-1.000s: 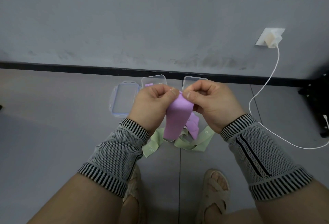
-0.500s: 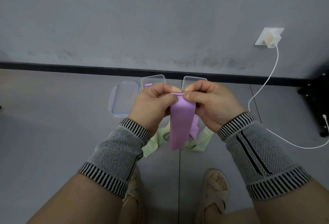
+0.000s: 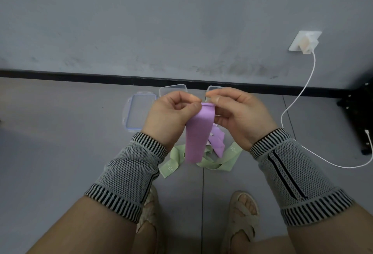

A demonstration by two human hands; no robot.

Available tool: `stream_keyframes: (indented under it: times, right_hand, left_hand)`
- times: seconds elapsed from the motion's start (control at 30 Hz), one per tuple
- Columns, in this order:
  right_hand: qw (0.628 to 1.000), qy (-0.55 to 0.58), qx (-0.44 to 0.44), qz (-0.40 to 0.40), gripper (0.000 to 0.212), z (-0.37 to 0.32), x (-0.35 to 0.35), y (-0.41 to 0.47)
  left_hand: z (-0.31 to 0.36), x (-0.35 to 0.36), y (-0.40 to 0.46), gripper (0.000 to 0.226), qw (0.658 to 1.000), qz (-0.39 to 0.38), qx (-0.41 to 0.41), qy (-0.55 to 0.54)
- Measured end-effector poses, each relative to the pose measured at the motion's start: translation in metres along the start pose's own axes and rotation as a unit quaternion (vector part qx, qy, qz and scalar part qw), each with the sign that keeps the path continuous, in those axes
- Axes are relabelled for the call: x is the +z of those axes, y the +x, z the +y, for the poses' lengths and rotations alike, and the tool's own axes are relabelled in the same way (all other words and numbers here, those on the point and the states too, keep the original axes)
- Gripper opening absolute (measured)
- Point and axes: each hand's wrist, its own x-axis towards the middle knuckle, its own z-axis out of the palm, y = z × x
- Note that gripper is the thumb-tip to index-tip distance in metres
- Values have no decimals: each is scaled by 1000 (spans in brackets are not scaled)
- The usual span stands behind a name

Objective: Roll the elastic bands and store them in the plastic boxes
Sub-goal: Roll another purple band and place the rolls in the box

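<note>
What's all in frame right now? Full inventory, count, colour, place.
purple band: 1, lilac, top end pinched by both hands, rest hanging down
second purple band: 1, lilac, floor, behind the held one
green bands: at least 2, pale green, tangled on floor below the hands
plastic boxes: 2, clear, floor by the baseboard, partly hidden by the hands
box lid: 1, clear with blue rim, floor left of the boxes
charger: 1, white, in wall socket, right
cable: 1, white, from charger across floor
sandals: 2, beige, bottom
wrist sleeves: 2, grey with striped cuffs
left hand: 1
right hand: 1
</note>
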Motion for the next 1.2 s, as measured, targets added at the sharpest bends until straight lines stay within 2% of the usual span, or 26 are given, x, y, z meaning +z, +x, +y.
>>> stream_keyframes:
  times: [0.13, 0.23, 0.4, 0.63, 0.87, 1.03, 1.13, 1.2]
  right_hand:
    - [984, -160, -70, 23, 11, 3, -1, -2]
    - [976, -197, -83, 41, 12, 3, 2, -3]
    - [971, -197, -91, 96, 14, 3, 8, -1]
    - [962, -200, -110, 149, 17, 3, 5, 2]
    - [958, -215, -111, 151, 17, 5, 3, 3]
    - [962, -223, -95, 128, 15, 6, 3, 2]
    - [971, -195, -94, 103, 17, 5, 6, 0]
    - [977, -176, -90, 86, 17, 4, 8, -1]
  left_hand:
    - [0, 1, -1, 18, 1000, -1, 12, 19]
    - [-1, 2, -1, 15, 1000, 4, 8, 15]
    - [-7, 3, 2, 13, 999, 36, -12, 31]
    - [-8, 12, -2, 18, 995, 12, 22, 97]
    - [-11, 13, 2, 5, 994, 47, 3, 101]
    - [-3, 13, 0, 19, 996, 61, -40, 59]
    - [1, 12, -1, 13, 994, 74, -73, 39]
    - [2, 11, -1, 18, 992, 74, -99, 21]
